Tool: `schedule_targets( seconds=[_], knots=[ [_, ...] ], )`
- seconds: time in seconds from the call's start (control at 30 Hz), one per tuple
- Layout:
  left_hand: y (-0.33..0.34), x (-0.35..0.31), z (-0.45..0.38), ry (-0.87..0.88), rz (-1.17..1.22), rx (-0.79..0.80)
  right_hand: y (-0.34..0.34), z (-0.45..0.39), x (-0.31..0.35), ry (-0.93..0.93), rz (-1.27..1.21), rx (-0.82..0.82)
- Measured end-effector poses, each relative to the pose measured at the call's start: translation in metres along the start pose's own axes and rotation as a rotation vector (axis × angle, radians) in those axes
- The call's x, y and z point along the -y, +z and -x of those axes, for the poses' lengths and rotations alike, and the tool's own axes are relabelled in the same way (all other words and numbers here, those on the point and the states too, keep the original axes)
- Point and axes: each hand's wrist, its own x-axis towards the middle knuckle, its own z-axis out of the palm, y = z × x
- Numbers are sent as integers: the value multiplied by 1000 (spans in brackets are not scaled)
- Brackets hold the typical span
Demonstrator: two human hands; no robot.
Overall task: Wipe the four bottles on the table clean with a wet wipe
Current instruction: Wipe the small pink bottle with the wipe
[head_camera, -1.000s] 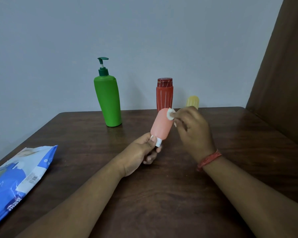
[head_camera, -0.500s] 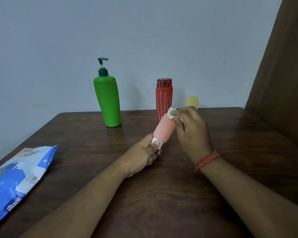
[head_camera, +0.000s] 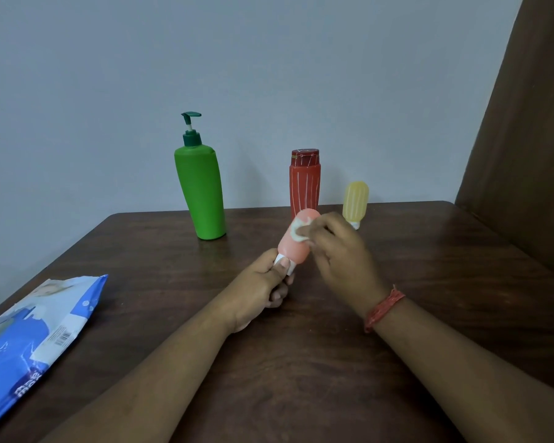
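My left hand grips the white cap end of a small pink bottle, which is held tilted above the table with its rounded end up. My right hand pinches a small white wet wipe and presses it against the upper part of that bottle. Behind them on the table stand a tall green pump bottle, a red striped bottle and a small yellow bottle resting on its cap.
A blue and white pack of wet wipes lies at the left edge of the dark wooden table. A grey wall rises behind the table, and a brown panel stands at the right.
My right hand slid the wipe from the bottle's right top edge over to its front face. The pink bottle leaned a little more upright and the yellow bottle came into view.
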Motion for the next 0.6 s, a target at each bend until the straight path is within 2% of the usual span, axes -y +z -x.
schedule_targets(
  seconds=[0.1, 0.3, 0.37, 0.5, 0.6],
  knots=[
    [-2, 0, -1, 3, 147, -37, 3, 3, 8, -75, -52, 62],
    [-6, 2, -3, 10, 304, -20, 2, 7, 7, -97, -83, 121],
    [-7, 2, -3, 9, 314, 4, 3, 6, 6, -65, -84, 75],
    [-5, 3, -4, 7, 234, 81, -2, 0, 1, 192, -150, -175],
    [-7, 4, -3, 10, 283, 66, 1, 4, 8, 182, -213, -112]
  ],
)
